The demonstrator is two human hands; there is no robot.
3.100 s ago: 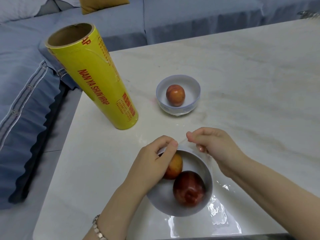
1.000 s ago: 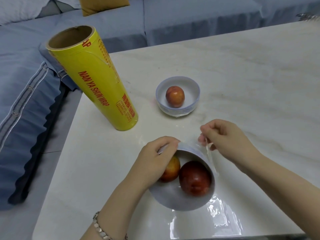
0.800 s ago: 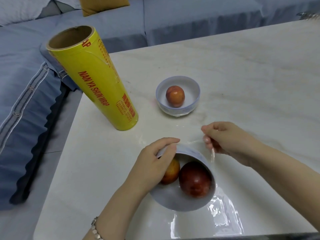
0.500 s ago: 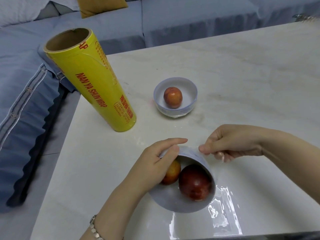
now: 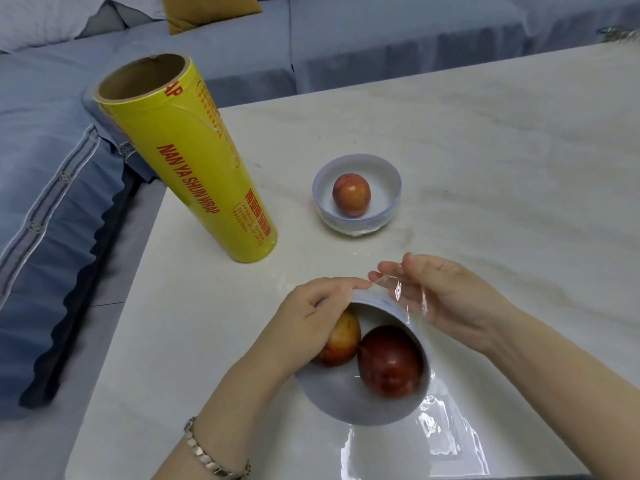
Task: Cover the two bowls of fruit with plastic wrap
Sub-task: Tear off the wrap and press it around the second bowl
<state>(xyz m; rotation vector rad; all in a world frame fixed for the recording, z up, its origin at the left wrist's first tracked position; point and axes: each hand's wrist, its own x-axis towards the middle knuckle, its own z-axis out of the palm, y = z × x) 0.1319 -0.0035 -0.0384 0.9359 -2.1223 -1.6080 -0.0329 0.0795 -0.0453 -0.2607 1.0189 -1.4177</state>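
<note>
At lower centre, near bowl (image 5: 363, 393) tipped, gripped at its far rim by left hand (image 5: 318, 313); right hand (image 5: 446, 299) just beside, pinching plastic wrap (image 5: 398, 289) above that rim. Far bowl (image 5: 356, 195) upper centre, well apart.

A yellow plastic-wrap roll (image 5: 194, 161) with red lettering and a brown cardboard core. White bowls, the far bowl (image 5: 357, 194) faintly blue-patterned, holding an orange-red fruit (image 5: 351, 194). A dark red fruit (image 5: 389, 362) beside a yellow-red one (image 5: 341, 341). Pale cream marbled table (image 5: 485, 168); blue-grey sofa (image 5: 381, 39); mustard cushion (image 5: 207, 8).
</note>
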